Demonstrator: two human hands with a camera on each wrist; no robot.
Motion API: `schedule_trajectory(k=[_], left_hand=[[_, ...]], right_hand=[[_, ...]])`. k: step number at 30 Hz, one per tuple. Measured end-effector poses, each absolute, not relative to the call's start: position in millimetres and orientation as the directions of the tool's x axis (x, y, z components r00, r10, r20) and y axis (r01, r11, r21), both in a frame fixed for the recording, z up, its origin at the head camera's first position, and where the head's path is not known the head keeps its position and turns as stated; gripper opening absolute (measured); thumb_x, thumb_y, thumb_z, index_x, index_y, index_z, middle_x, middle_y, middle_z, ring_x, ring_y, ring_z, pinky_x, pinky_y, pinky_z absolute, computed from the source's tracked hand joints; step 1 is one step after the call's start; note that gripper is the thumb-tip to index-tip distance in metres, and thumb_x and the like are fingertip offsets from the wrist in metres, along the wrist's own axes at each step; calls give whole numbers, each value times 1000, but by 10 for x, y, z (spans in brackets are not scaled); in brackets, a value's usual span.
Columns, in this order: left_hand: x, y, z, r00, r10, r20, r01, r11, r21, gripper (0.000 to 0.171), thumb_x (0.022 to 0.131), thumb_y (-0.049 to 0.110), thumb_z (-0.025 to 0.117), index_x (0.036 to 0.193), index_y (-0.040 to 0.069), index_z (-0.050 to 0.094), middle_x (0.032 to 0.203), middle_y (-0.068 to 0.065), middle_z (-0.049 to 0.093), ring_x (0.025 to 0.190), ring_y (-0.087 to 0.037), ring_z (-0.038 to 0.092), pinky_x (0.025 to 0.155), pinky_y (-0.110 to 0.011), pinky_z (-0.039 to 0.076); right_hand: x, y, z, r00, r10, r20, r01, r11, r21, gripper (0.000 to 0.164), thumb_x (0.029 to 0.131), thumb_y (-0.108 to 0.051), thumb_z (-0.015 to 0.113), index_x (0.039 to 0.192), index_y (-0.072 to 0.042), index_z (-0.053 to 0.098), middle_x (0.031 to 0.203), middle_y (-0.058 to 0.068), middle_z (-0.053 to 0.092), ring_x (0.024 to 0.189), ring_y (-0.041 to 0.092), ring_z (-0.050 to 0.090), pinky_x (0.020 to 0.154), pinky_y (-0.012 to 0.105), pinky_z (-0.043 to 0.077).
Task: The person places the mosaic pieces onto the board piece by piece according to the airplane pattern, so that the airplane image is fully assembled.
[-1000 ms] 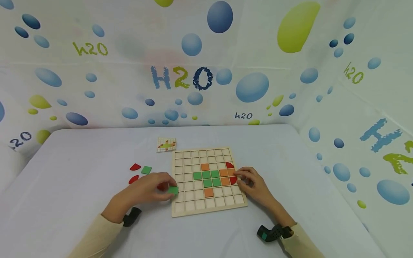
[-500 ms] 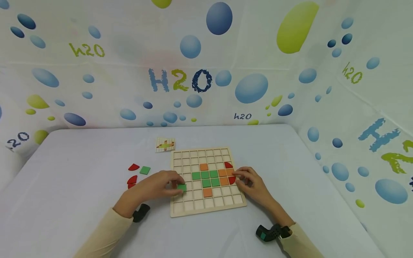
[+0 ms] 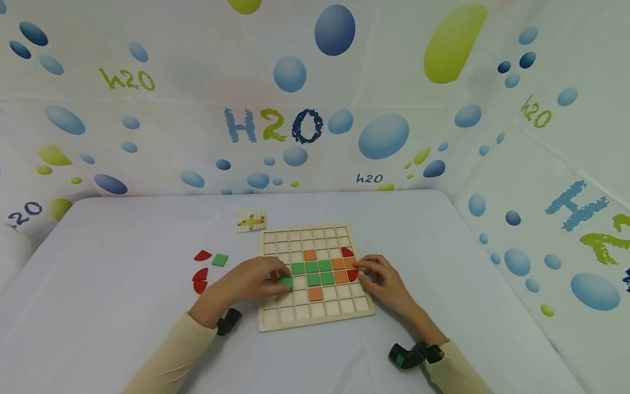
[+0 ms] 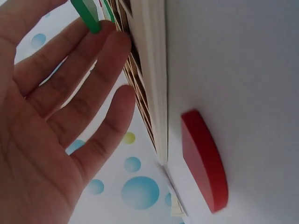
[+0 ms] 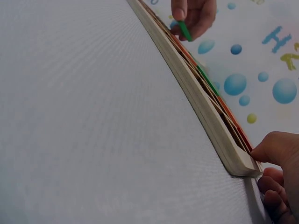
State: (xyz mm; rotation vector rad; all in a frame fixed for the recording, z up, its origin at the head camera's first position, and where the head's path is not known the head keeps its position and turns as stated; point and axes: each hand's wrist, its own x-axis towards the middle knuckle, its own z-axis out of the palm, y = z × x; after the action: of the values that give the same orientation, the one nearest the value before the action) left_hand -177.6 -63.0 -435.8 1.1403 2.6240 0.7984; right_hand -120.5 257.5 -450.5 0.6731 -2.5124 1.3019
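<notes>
My left hand pinches a green square tile over the left part of a wooden grid board. In the right wrist view that green tile hangs tilted above the board's cells. My right hand holds the board's right edge, its thumb tip at the rim in the right wrist view. Several green tiles lie in the middle cells, with orange tiles around them. Two red rounded pieces sit near the right edge.
Left of the board lie a loose green tile and several red rounded pieces. A small pattern card rests behind the board's far left corner. A patterned backdrop rises behind the white table.
My left hand has carried the green tile rightward, from the board's left edge to over its cells. The right hand has stayed at the right edge.
</notes>
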Motion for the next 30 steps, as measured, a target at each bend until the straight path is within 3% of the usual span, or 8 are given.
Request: schedule_trajectory(k=[9,18,30], left_hand=[[-1764,-524,-4343,-726,683,81,632,616,471,26,83,30,78,101,11,70,88,8,63,79,-6,56,72,-26,50],[-1786,-419,-4370,-688,712,143,697,593,402,21,84,28,77,96,12,71,86,7,63,77,-7,56,72,-26,49],[-1764,-435,-4351,-708,702,79,653,609,449,16,84,17,73,100,11,71,94,5,63,84,-10,57,78,-29,50]], right_hand=[[-1203,2569,-4502,-871,-288,398,-491,505,-710,26,87,9,64,113,11,64,113,29,56,83,31,53,66,32,47],[-1216,2570,-4505,-871,-288,397,-491,505,-710,26,87,9,64,113,11,65,113,29,56,83,31,53,66,33,46],[-1207,2566,-4502,-878,-280,388,-479,516,-710,27,87,9,64,113,10,65,113,28,56,82,29,52,66,31,45]])
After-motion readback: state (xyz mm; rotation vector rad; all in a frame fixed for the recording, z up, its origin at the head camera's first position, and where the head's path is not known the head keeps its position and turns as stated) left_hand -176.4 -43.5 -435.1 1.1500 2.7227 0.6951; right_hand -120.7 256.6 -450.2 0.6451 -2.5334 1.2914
